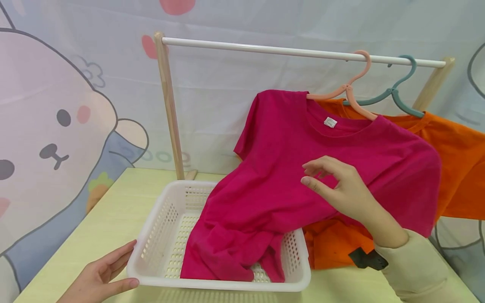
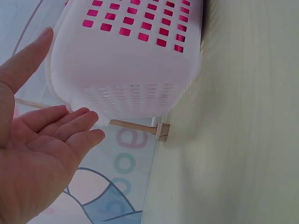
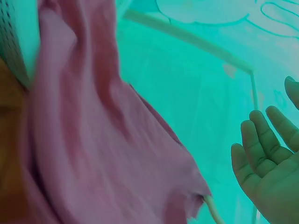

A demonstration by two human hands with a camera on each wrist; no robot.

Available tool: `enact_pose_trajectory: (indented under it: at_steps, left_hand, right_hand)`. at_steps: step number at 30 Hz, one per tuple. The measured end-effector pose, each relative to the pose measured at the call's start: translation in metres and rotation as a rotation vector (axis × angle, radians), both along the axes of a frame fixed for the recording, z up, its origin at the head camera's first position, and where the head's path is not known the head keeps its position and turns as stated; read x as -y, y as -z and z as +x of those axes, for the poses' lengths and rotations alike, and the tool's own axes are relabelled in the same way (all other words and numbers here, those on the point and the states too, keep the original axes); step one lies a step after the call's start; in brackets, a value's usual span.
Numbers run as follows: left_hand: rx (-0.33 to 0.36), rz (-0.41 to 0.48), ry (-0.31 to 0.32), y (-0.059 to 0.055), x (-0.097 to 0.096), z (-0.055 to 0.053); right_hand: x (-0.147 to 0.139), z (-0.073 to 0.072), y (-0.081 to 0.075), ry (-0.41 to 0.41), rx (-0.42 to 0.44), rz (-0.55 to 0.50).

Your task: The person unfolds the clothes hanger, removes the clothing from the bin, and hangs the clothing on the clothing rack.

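A magenta T-shirt (image 1: 280,168) hangs on a pink hanger (image 1: 350,89), its lower part bunched inside a white plastic basket (image 1: 151,235). Before the shirt's chest my right hand (image 1: 342,187) hovers with loosely bent fingers and holds nothing; the right wrist view shows its palm beside the shirt (image 3: 107,154). My left hand (image 1: 100,273) is at the basket's near left corner, its fingertips at or near the rim. The left wrist view shows that hand (image 2: 39,154) with fingers spread beside the basket wall (image 2: 117,65); whether they touch it is hard to tell.
A clothes rack with a white rail (image 1: 242,47) and wooden posts (image 1: 169,105) stands behind the basket. An orange T-shirt (image 1: 464,155) hangs from a teal hanger (image 1: 403,90) behind the magenta one, partly hidden. The pale yellow table (image 1: 110,210) meets a printed backdrop (image 1: 223,101).
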State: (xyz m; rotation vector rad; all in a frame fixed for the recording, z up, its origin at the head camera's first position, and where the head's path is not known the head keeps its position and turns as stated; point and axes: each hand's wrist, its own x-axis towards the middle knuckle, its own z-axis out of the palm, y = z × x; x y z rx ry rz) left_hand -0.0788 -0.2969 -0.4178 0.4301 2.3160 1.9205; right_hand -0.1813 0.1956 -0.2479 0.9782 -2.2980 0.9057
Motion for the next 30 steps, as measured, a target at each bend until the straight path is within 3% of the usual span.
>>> enact_pose_trajectory:
  at_steps: [7,13,19,30]
  left_hand:
    - [-0.023,0.016,0.007,0.002,0.001,0.000]
    - [-0.058,0.033,0.022,0.003,0.000,0.000]
    - [-0.046,0.049,0.018,0.003,-0.001,0.000]
    - [-0.099,0.088,0.039,0.005,-0.002,0.000]
  right_hand:
    - [0.015,0.000,0.034,-0.071,0.121,0.024]
    - [0.030,0.000,0.055,-0.107,0.211,0.042]
    - [0.046,-0.001,0.069,-0.184,0.280,0.072]
    - [0.065,-0.002,0.085,-0.284,0.398,0.153]
